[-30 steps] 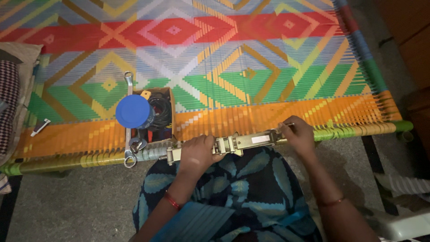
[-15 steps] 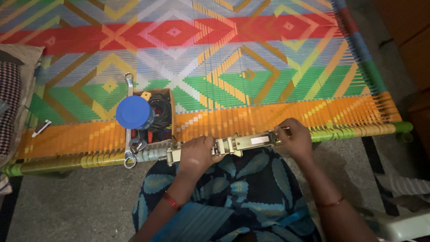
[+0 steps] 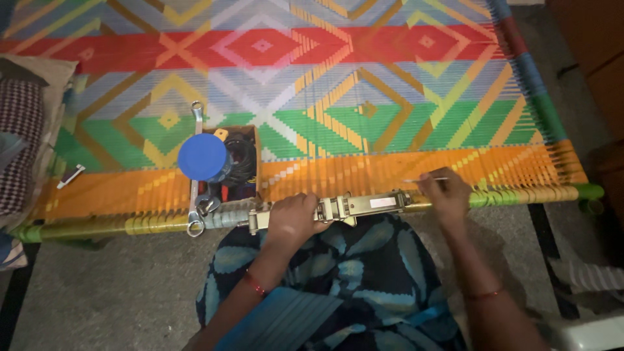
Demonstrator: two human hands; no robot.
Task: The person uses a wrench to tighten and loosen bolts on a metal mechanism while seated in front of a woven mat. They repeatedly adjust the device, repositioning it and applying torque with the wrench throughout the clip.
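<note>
A long metal assembly with brackets lies along the front rail of a woven cot. My left hand grips the assembly near its left end. My right hand rests at the assembly's right end and pinches a thin metal tool that points left over the orange weave. Both forearms reach in from below over a dark blue leaf-patterned cloth.
A small open box with black cable stands on the cot, a blue round lid beside it and long spanners at its left. A small white piece lies further left. Checked cloth sits at the far left.
My right hand has shifted slightly right and up at the assembly's end, with the thin tool now showing above it. My left hand has stayed put.
</note>
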